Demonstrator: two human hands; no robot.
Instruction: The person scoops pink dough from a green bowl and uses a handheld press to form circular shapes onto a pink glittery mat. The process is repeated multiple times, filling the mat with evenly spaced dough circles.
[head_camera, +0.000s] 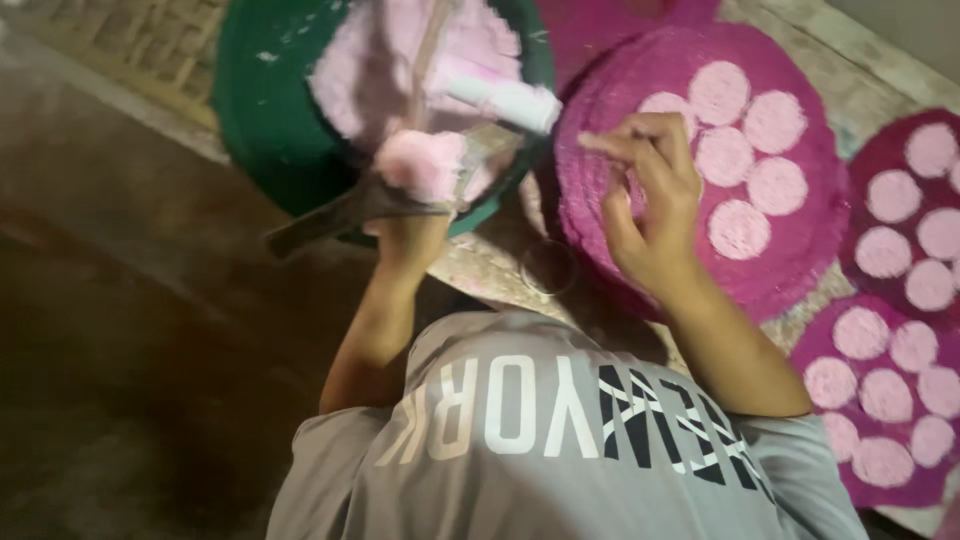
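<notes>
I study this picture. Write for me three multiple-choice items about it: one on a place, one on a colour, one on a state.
1. Where are the right hand's fingers?
A. in the basin
B. on the magenta disc
C. on the floor

2. What colour is the basin?
A. green
B. blue
C. white

3. How is the left hand?
A. flat and empty
B. out of sight
C. closed round a pink lump

Answers:
1 B: the right hand touches the magenta disc with pale pink circles.
2 A: the basin has a green wall.
3 C: the left hand grips the pink lump over the basin.
</notes>
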